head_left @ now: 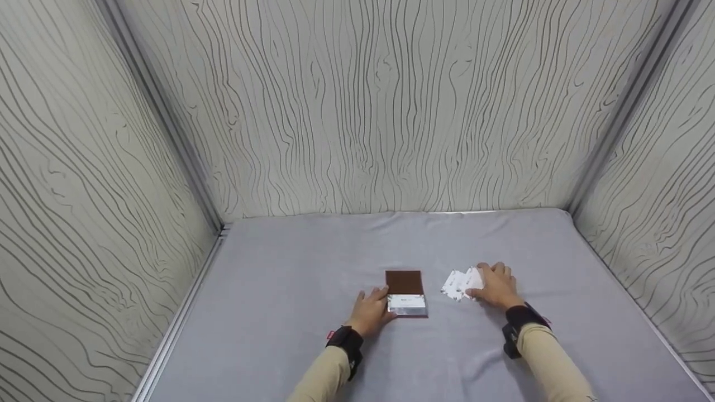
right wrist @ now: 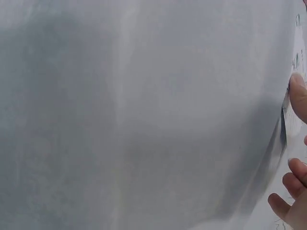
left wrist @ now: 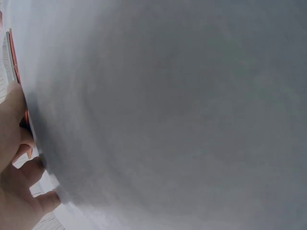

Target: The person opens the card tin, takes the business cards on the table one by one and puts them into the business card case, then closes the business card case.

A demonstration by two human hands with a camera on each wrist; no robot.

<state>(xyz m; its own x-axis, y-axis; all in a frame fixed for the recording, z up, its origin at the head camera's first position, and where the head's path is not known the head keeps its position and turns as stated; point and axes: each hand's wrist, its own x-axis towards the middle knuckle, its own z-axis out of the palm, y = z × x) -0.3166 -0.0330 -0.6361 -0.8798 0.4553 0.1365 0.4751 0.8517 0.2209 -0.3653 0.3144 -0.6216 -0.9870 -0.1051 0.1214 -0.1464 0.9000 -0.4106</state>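
A flat brown card holder [head_left: 404, 282] lies on the cloth, its lower part a clear pocket with a white printed card [head_left: 406, 301] in it. My left hand [head_left: 368, 314] holds it at the left side, thumb by the lower edge and fingers along the side. In the left wrist view only its reddish edge [left wrist: 13, 55] shows beside the thumb. To its right are overlapping white printed cards [head_left: 457, 285]; their exact number is unclear. My right hand [head_left: 497, 287] pinches them at their right side between thumb and fingers. One card edge [right wrist: 286, 122] stands slightly off the cloth in the right wrist view.
A grey cloth [head_left: 279, 290] with light creases covers the table. Wood-grain patterned panels [head_left: 363, 111] stand behind and on both sides, joined by grey metal posts [head_left: 162, 117]. A metal rail [head_left: 179, 318] runs along the left table edge.
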